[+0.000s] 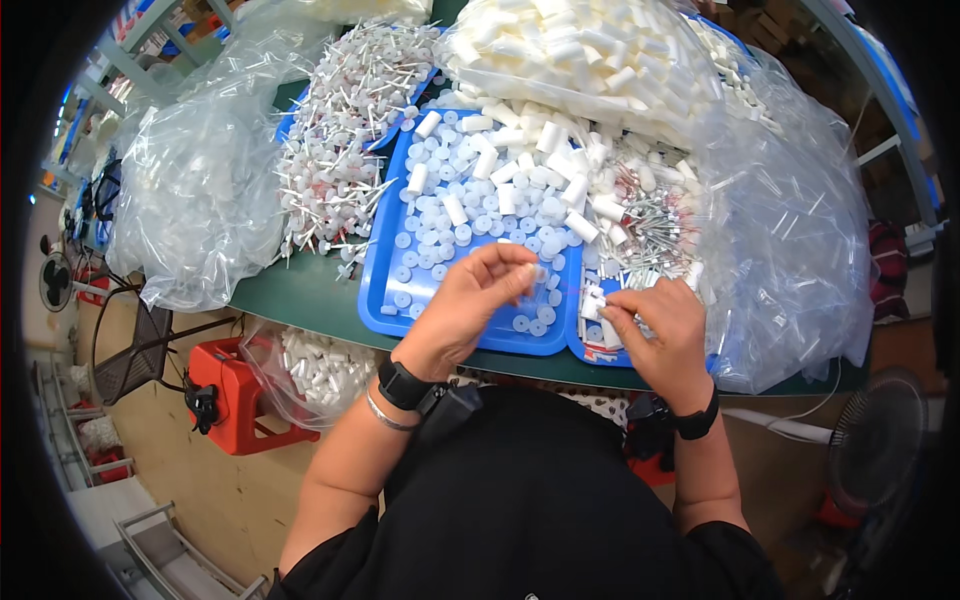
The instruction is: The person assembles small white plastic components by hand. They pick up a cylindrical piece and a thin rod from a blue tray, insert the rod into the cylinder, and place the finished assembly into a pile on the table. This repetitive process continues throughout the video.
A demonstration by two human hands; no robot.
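Observation:
Over the blue tray [375,290] of pale plastic discs [430,240], my left hand [470,300] is closed in a pinch. A small translucent piece, which looks like one of the discs, shows blurred at its fingertips. To the right, my right hand [665,330] pinches with thumb and forefinger above a second blue tray [585,350]. At those fingertips is a small white cylindrical piece [594,306], partly hidden. White foam-like cylinders [575,190] lie across the back of the disc tray. Metal pins or screws [655,235] are heaped beyond my right hand.
A big clear bag of white cylinders [590,60] stands at the back. Assembled white-stemmed pieces [345,130] pile up at the left. Clear plastic bags [200,200] flank the green table [290,300]. A red stool [225,395] and a fan [880,440] stand below.

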